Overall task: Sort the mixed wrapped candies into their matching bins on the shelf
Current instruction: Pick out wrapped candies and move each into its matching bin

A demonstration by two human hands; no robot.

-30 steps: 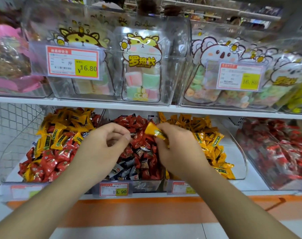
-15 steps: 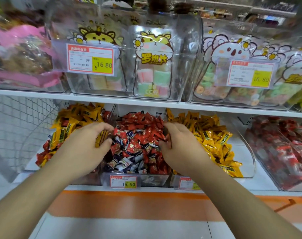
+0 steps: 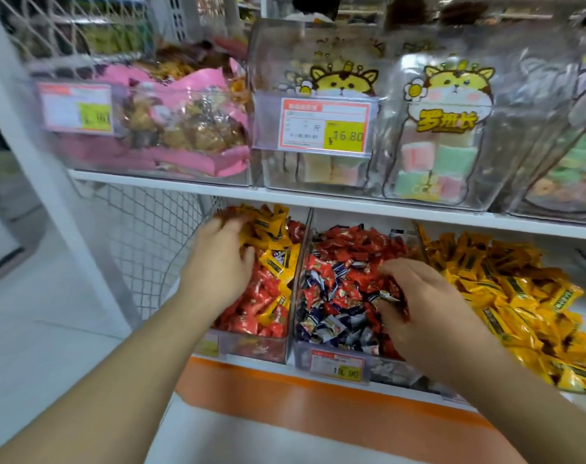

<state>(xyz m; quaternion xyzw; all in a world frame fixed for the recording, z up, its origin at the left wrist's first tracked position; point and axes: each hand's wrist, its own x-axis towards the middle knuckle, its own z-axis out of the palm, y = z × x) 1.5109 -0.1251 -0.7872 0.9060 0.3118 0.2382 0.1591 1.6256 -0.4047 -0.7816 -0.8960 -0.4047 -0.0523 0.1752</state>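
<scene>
Left hand reaching forward into left bin, palm down, fingers spread loosely and pressed onto yellow candies at the back of the pile; whether anything is pinched underneath cannot be told. Forearm running in from lower left.

Right hand palm down over middle bin, fingers curled downward into red candies, a silver-and-dark wrapper just at the fingertips; actual hold on it not clear. Forearm entering from lower right.

Left bin: red and yellow wrappers mixed. Middle bin: red on top, navy-and-white candies toward the front. Right bin: yellow wrappers only.

Middle-bin price tag: digits ending ".90", first part blurred. Upper-shelf tag: "16.80" on yellow patch, small print unreadable. Clear tub with cartoon hamster sticker and yellow Chinese characters. Far-left tag blurred beyond reading.
</scene>
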